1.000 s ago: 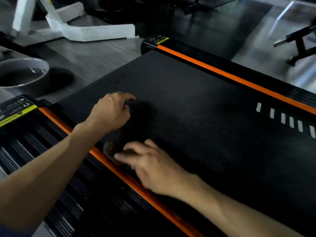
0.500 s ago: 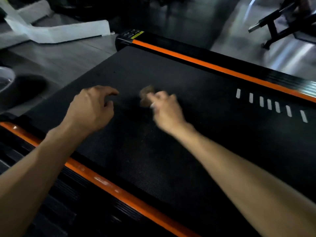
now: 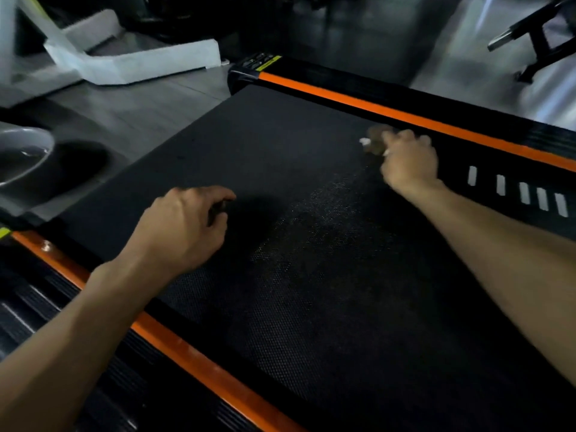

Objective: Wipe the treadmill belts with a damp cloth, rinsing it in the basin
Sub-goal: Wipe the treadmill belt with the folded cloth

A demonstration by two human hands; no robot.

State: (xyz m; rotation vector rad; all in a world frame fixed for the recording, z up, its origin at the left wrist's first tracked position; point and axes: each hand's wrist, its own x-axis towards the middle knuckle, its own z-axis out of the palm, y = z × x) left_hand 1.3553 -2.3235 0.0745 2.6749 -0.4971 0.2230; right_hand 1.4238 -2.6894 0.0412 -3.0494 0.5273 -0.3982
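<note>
The black treadmill belt (image 3: pixel 311 169) fills the middle of the view, with a faint damp streak running across it. My right hand (image 3: pixel 408 163) reaches to the belt's far side and grips a small brown cloth (image 3: pixel 375 141), pressing it onto the belt just short of the far orange rail stripe (image 3: pixel 374 111). My left hand (image 3: pixel 184 229) rests on the belt's near left part, fingers loosely curled and holding nothing. The grey basin (image 3: pixel 29 173) with water stands on the floor at the left edge, partly cut off.
A near orange stripe (image 3: pixel 174 341) and ribbed black side rail (image 3: pixel 46 322) run along the lower left. White foam packing pieces (image 3: pixel 140 65) lie on the grey floor behind the belt. A black equipment frame (image 3: pixel 536 35) stands at the top right. White dashes (image 3: pixel 523 193) mark the belt.
My right hand has swept the cloth across the belt from the near rail to the far rail, leaving a damp trail. My left hand has stayed on the belt.
</note>
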